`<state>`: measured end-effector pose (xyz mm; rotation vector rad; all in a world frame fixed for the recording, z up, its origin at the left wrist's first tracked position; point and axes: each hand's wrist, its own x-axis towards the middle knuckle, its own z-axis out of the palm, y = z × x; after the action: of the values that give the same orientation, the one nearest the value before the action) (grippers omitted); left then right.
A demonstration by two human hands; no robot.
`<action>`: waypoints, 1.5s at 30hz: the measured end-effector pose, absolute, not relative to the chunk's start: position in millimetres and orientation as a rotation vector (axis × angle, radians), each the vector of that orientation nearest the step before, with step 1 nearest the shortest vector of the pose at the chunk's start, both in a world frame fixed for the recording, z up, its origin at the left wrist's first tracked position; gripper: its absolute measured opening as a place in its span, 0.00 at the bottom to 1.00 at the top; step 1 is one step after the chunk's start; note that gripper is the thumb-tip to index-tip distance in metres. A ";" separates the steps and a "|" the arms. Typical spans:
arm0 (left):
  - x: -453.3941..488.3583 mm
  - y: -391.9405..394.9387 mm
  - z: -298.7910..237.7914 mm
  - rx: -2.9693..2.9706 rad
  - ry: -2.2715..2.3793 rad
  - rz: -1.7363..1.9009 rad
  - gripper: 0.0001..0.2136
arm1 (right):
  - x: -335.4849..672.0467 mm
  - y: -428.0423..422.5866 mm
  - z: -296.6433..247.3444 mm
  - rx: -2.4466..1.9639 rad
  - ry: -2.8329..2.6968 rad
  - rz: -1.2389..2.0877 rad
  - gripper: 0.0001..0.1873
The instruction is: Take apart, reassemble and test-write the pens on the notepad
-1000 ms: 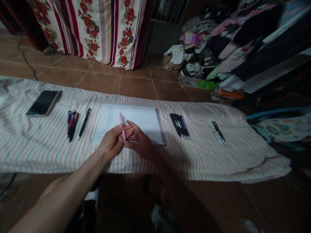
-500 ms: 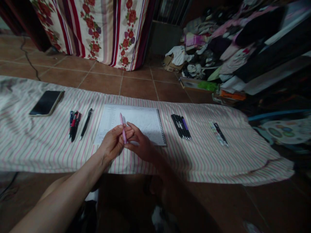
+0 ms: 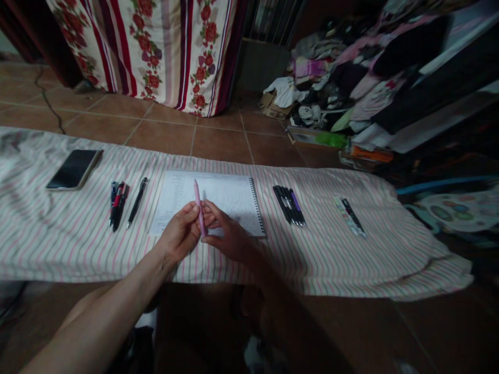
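A slim pink pen [image 3: 198, 199] is held between my two hands above an open page of the spiral notebook [image 3: 230, 189], its upper end pointing away from me. The fingers and thumb of my left hand [image 3: 183, 228] pinch it around the middle. From the other side, my right hand [image 3: 227, 232] curls in, its thumb at the pen's near end and its fingertips by the shaft. Some of the fingers are hidden behind the pen. Left of the notebook lies a single black pen [image 3: 138, 201]. On its right is a row of black pens [image 3: 287, 204], with a purple one [image 3: 298, 206] beside them.
A striped cloth [image 3: 234, 265] covers the low table. On its left are a phone [image 3: 74, 169] and a bunch of pens [image 3: 118, 205]. Farther right lie pale and black pens [image 3: 353, 217]. Beyond are a floral curtain [image 3: 175, 57] and a heap of clothes [image 3: 351, 72].
The pink pen shows slightly more of its length, with its near end closer to me. Both hands keep about the same grip. The view has shifted slightly.
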<state>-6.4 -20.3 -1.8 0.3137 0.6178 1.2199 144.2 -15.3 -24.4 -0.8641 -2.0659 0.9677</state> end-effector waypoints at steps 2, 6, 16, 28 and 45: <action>-7.1 -20.8 -0.7 0.321 0.608 1.217 0.03 | 144.7 -15.4 -25.5 -0.864 -2.076 0.953 0.45; -8.2 -20.8 3.2 0.304 0.658 1.222 0.09 | 143.7 -14.4 -26.1 -0.871 -2.100 0.931 0.42; -4.5 -16.9 1.6 0.279 0.707 1.232 0.06 | 144.1 -12.1 -25.8 -0.865 -2.162 0.819 0.41; -2.2 -16.5 5.6 0.245 0.727 1.268 0.09 | 144.0 -12.4 -24.0 -0.839 -2.186 0.802 0.40; -3.1 -15.6 9.1 0.217 0.763 1.249 0.06 | 142.3 -13.2 -26.9 -0.874 -2.231 0.751 0.37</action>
<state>-3.1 -15.6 9.1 0.2170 0.7627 1.2486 142.3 -13.2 -26.9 -0.8743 -2.2312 0.7515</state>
